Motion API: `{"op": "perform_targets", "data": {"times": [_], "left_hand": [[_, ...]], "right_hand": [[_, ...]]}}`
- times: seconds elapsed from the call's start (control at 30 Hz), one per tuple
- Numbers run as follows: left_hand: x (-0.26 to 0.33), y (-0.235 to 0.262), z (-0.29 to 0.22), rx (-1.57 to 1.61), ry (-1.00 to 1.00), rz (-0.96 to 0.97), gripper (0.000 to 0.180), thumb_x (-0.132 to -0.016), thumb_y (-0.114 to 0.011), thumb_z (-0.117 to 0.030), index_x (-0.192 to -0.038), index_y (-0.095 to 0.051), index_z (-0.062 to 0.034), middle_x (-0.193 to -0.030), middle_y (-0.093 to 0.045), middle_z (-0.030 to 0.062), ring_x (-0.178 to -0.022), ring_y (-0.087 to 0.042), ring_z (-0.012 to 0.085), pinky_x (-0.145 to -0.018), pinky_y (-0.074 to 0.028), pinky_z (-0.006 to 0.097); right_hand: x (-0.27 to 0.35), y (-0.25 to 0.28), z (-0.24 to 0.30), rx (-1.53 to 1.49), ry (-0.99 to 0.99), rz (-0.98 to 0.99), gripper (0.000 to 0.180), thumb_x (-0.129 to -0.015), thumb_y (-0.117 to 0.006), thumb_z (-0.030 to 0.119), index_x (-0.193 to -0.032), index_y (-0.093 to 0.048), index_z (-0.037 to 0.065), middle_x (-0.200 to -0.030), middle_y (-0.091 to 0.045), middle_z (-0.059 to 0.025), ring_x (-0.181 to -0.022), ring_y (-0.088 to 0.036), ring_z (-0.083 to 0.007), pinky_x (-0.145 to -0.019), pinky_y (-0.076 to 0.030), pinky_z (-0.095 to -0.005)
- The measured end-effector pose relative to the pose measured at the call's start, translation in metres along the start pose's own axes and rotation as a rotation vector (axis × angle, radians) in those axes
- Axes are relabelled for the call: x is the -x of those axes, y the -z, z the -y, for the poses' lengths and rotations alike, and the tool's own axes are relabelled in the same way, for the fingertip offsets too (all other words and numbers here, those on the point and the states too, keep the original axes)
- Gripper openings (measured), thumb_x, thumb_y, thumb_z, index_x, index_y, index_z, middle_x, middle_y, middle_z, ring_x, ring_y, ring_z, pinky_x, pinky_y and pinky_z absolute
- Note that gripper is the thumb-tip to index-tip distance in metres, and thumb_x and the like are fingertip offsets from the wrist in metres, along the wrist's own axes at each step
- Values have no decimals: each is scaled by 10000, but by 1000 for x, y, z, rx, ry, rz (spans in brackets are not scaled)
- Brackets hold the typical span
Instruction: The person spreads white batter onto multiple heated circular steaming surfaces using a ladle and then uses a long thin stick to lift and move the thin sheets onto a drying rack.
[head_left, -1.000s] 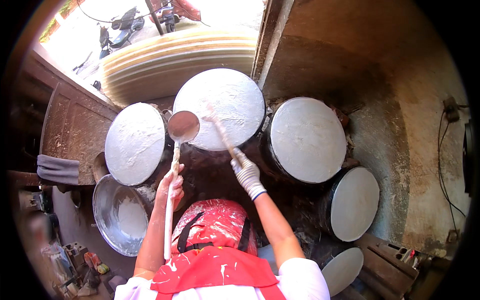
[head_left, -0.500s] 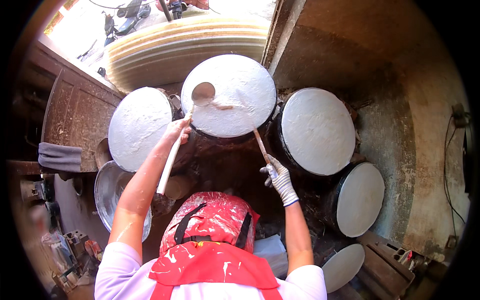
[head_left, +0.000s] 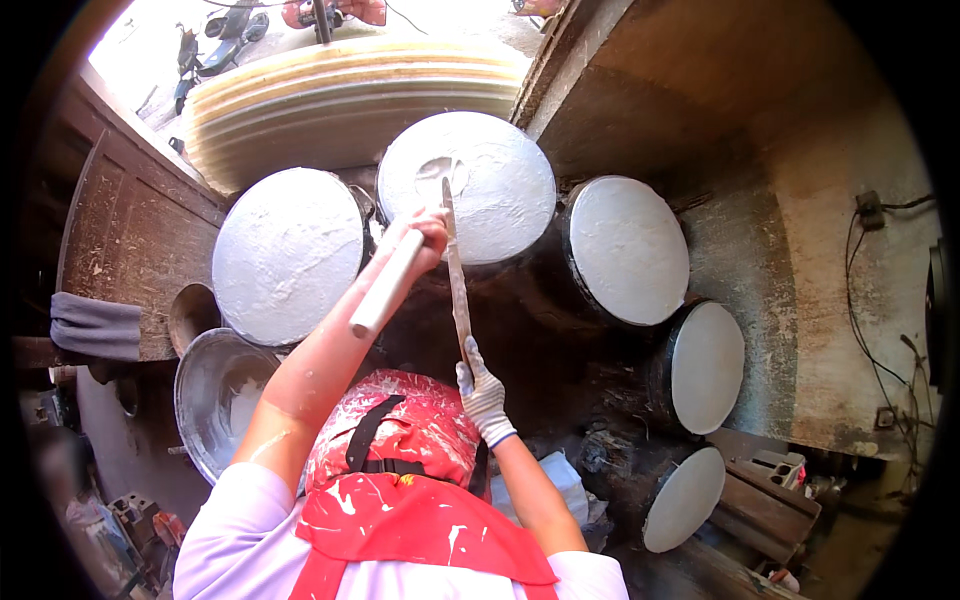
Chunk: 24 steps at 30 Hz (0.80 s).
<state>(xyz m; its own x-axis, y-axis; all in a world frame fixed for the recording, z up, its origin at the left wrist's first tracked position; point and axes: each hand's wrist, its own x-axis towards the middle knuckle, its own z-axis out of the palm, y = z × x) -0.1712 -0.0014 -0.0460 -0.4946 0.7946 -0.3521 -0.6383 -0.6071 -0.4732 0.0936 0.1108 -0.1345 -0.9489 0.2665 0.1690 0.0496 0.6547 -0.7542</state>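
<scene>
My bare left hand (head_left: pixel 430 235) is closed around the white handle of a ladle (head_left: pixel 385 288). The ladle's round head reaches over the back middle vat (head_left: pixel 510 205), which is full to the rim with a thick white mass. In my gloved right hand (head_left: pixel 484 395) is a long, flat wooden stick (head_left: pixel 457 280), smeared with white. Its tip points up at the ladle's head and seems to meet it, though contact is hard to tell. My left hand partly covers the ladle's neck.
White-filled round vats stand at the left (head_left: pixel 285 255), right (head_left: pixel 628 250) and farther right (head_left: pixel 707 368), with a smaller white round top (head_left: pixel 685 500) below. A metal basin (head_left: pixel 205 420) sits at lower left. A grey cloth (head_left: pixel 95 325) hangs nearby. Stacked curved sheets (head_left: pixel 350 110) lie behind.
The ladle and my left hand have moved right, its head now smeared white. The stick has swung left and upright, from the vat's front edge to the ladle's head. The view has shifted slightly.
</scene>
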Motion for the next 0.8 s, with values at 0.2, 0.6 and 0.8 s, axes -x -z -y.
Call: {"op": "perform_targets", "data": {"times": [0.2,0.6,0.8], "left_hand": [[30,-58,-40,-78,-112,443,346,-971,-366,-201,-1136,-368,103,-659,-420,15,-423,-414,68,-414,-353,207],[105,3,-34,-137,-65,374,450,-995,-281,-289,-1309,-288,32,-718,-376,28,-420,-420,90,-443,-359,240],[103,19,-9,-144,-98,322,457,-990,-288,-299,-1305,-308,31,-713,-395,29,-399,-401,84,-418,-350,240]], "right_hand": [[13,19,-6,70,-191,-89,452,-891,-546,209,-1323,-434,139,-1188,-558,-168,-851,-646,-265,-675,-511,-322],[-162,-3,-6,-12,-326,234,357,-874,-535,95,-1215,-509,-5,-1155,-593,-139,-1043,-566,-213,-894,-431,-303],[-184,12,-61,-271,-340,46,371,-869,-562,91,-1216,-502,-28,-1114,-590,-88,-997,-532,-130,-903,-399,-242]]}}
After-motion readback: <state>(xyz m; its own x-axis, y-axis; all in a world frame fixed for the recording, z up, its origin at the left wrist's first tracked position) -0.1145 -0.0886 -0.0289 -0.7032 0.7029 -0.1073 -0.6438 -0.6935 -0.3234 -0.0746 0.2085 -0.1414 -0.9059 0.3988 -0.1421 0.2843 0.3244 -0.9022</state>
